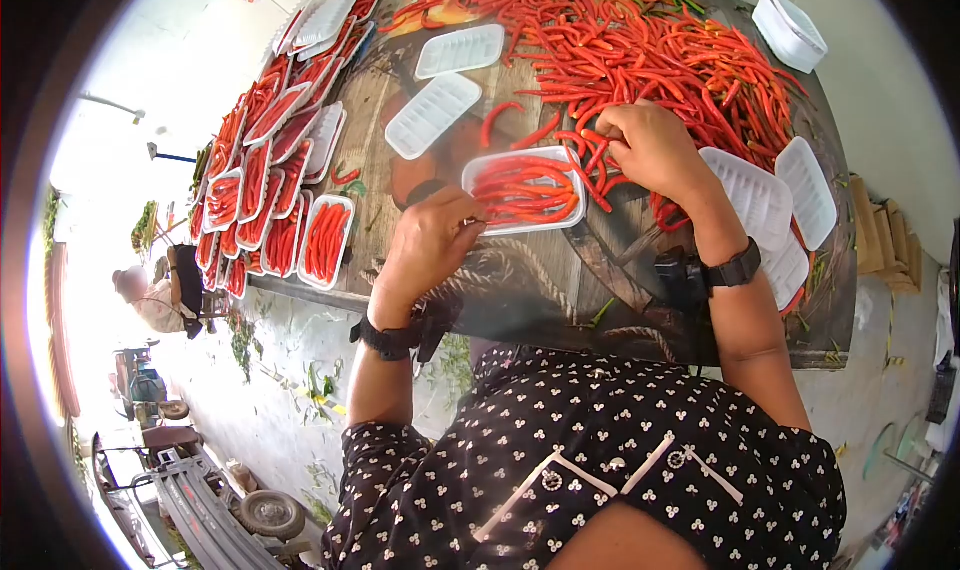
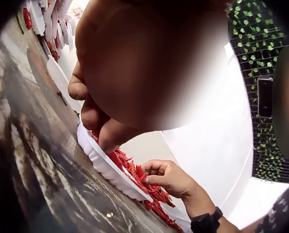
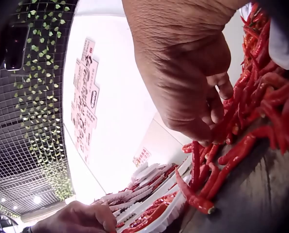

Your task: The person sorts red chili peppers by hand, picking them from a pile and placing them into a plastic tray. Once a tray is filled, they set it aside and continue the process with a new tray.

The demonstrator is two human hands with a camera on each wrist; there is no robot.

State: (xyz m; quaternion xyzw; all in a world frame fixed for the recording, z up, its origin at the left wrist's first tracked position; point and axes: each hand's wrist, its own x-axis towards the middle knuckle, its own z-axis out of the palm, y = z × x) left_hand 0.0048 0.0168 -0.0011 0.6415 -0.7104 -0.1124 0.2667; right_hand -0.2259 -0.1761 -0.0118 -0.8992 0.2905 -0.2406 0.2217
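Observation:
A white plastic tray (image 1: 575, 215) lies on the table before me, with a row of long red chili peppers (image 1: 530, 192) in it. My left hand (image 1: 430, 245) grips the tray's left end. In the left wrist view, the left thumb and fingers (image 2: 90, 119) are bent at the tray rim, beside the peppers. Beyond the tray's right end, my right hand (image 1: 655, 150) is at the edge of a big heap of red chili peppers (image 1: 650, 55). Its fingers are curled and pinch a red chili pepper (image 2: 140, 172), seen in the left wrist view.
Two white trays (image 1: 433, 116) without peppers lie behind the working tray. Filled trays (image 1: 325, 240) are stacked at the table's left side. More white trays (image 1: 750, 195) lie at the right, and a tray stack (image 1: 790, 30) stands at the back right corner. Loose peppers (image 1: 500, 120) lie between.

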